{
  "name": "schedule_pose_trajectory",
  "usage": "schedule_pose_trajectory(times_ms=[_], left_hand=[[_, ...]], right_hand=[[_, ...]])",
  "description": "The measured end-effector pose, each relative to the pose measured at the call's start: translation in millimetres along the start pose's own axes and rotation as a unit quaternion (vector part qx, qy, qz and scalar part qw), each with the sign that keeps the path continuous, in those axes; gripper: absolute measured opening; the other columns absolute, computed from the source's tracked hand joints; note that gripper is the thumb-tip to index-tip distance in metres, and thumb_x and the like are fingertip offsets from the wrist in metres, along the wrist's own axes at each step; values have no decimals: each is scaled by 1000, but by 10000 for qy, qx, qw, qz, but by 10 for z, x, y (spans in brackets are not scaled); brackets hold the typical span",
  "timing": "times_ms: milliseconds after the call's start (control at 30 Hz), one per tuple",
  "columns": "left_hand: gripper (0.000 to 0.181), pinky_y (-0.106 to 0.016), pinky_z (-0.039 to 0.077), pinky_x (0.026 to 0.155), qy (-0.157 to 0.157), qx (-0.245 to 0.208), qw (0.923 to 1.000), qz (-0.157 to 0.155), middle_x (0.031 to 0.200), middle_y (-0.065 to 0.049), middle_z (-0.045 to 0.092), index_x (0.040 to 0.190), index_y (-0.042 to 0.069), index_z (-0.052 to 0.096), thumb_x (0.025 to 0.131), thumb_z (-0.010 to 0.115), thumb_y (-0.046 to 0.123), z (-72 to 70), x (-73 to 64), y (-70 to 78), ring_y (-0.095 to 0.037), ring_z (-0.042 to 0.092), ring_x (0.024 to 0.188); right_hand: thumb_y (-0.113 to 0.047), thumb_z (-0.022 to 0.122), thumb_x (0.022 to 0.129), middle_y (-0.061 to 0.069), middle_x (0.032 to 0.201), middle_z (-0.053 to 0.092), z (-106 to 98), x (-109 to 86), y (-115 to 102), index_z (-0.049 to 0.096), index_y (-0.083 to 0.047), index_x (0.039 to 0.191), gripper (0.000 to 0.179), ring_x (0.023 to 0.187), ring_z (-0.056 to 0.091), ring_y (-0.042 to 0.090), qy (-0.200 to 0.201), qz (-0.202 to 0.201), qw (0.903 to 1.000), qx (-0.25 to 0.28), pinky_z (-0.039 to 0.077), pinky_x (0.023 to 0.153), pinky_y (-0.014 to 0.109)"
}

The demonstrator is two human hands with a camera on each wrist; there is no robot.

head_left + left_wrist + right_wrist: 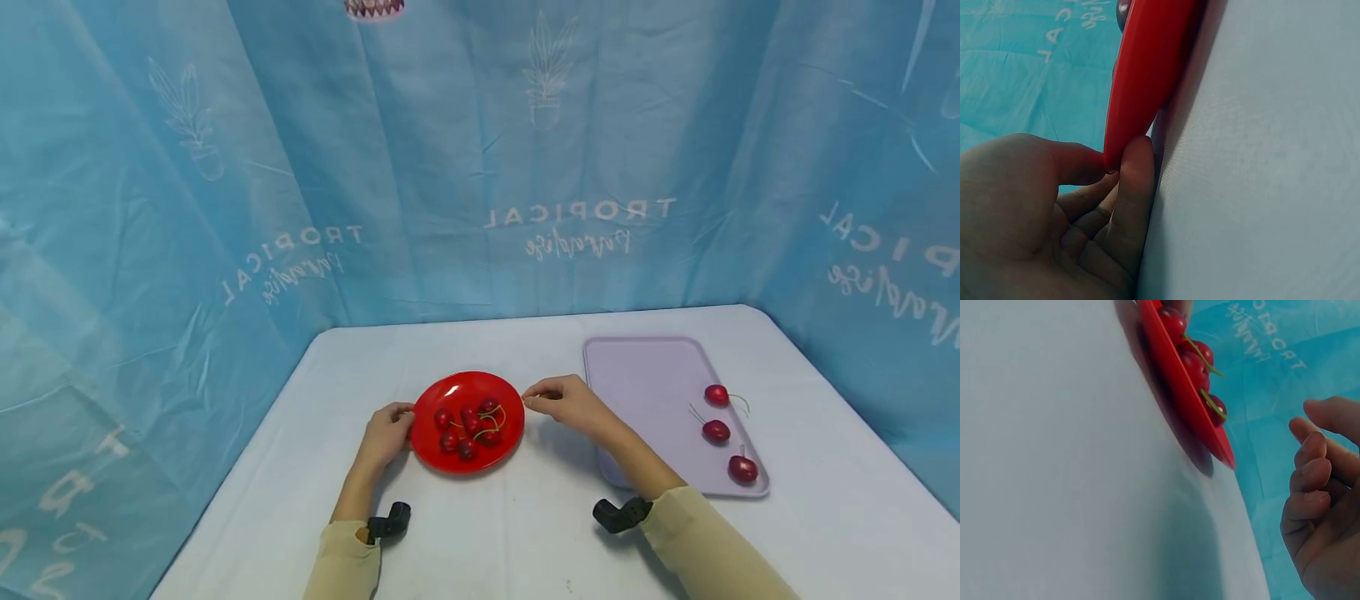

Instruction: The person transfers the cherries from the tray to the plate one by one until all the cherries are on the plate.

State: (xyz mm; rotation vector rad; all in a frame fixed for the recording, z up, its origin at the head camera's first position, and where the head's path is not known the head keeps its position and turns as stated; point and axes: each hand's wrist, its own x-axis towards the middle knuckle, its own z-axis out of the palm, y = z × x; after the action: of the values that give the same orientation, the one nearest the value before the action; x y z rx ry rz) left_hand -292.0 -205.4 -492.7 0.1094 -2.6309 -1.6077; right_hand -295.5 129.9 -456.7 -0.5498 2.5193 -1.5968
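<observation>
Sitting between the hands (387,433) (567,404): a red plate (463,390).

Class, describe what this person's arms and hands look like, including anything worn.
The left hand and right hand are ungloved. Each arm wears a pale yellow-beige fabric sleeve ending short of the wrist. A small, rounded black device sits near each cuff.
</observation>
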Motion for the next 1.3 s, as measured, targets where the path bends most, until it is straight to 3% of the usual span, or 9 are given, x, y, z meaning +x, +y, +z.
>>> schedule_pose_trajectory(times_ms=[333,667,900,1100,1300], left_hand=[[29,-31,53,59,-6,33,10000,-17,94,-12,64,119,-1,61,97,50,16,-9,6,16,-20,60,66],[30,-30,53,60,55,119,9999,-89,96,-12,64,119,0,62,97,51,16,7,-1,7,-19,60,66],[30,-30,53,60,104,187,9998,-48,98,-13,64,119,0,62,97,50,16,10,18,36,-19,60,66],[30,-30,53,61,79,231,9997,-22,99,-13,64,120,0,61,97,50,17,24,15,58,-20,59,66],[30,-30,51,64,139,317,9994,-39,100,-11,64,118,0,62,96,51,17,-3,-15,30,-20,58,72]], right_hand=[[-30,66,90,-2,99,66,-159,-47,-2,71,-10,111,30,88,56,22,20,156,9995,-260,51,72,35],[-31,66,91,1,103,67,-319,-95,26,71,-10,112,30,92,58,29,37,88,9993,-357,51,73,39],[-33,65,91,0,103,67,-481,-131,21,70,-8,113,34,91,58,26,91,105,9984,-554,51,74,41],[-33,67,90,6,104,67,-584,-178,67,70,-6,114,36,94,57,33,111,252,9989,-370,51,74,41],[-35,68,89,1,101,67,-598,-199,137,71,-6,112,37,90,57,24,144,291,9984,-457,50,75,37]])
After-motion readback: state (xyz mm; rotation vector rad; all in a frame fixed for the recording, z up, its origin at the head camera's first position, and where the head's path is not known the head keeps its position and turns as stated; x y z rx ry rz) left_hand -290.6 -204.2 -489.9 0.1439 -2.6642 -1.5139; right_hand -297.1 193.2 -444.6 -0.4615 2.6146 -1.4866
